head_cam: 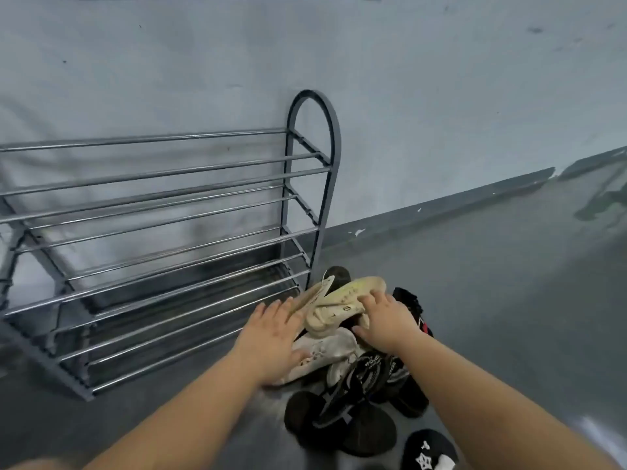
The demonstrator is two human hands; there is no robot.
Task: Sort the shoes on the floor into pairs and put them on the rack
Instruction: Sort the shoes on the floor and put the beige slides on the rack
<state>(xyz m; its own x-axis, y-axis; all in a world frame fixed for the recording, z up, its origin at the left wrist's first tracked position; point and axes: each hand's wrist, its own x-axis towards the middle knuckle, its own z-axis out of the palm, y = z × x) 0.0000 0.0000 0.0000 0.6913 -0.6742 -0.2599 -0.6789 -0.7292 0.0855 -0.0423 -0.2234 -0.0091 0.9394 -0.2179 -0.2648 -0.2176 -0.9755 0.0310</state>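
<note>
1. The shoes lie in one heap on the floor (492,300), just beside the right end of the rack (169,212), whose bars carry nothing yet.
2. Both hands are spread with straight fingers: the left hand (268,337) rests on a white sneaker (325,351), the right hand (386,320) touches a cream sneaker (342,300) on top.
3. Risk, I judge: pulling one shoe may tumble the heap, and the dark sandals (339,418) look alike, so a wrong pair is possible.
4. The lower shoes are covered; the rack's left end is cut off; a black item (429,451) is partly out of frame.
</note>
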